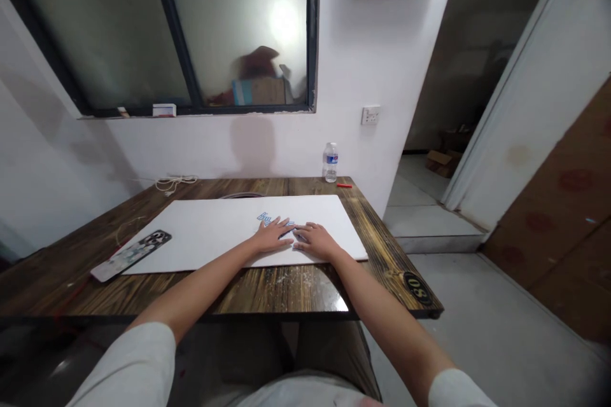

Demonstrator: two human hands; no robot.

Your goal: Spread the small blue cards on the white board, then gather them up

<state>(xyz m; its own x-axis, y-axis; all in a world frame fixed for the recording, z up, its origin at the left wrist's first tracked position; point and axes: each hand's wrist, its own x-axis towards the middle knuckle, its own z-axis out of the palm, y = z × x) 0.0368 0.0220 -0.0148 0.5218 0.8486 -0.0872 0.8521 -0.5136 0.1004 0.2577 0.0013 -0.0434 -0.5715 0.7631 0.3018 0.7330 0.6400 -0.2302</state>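
A white board or sheet [200,229] lies across the wooden table. On it, small blue line-like shapes [264,219] show just beyond my fingers; whether they are drawn marks or thin loose pieces I cannot tell. My left hand [272,235] rests palm down on the white surface, fingers spread, partly covering the blue shapes. Close beside it, fingertips almost meeting, my right hand [315,240] is also palm down with its fingers apart. Neither hand visibly grips anything. What lies under the palms is hidden.
A phone in a patterned case [133,255] overlaps the board's left end. Toward the wall are a white cable [175,183], a water bottle [330,163] and a red pen-like stick [344,186]. The wooden table [382,248] has a round "80" plate [417,288] at its right corner.
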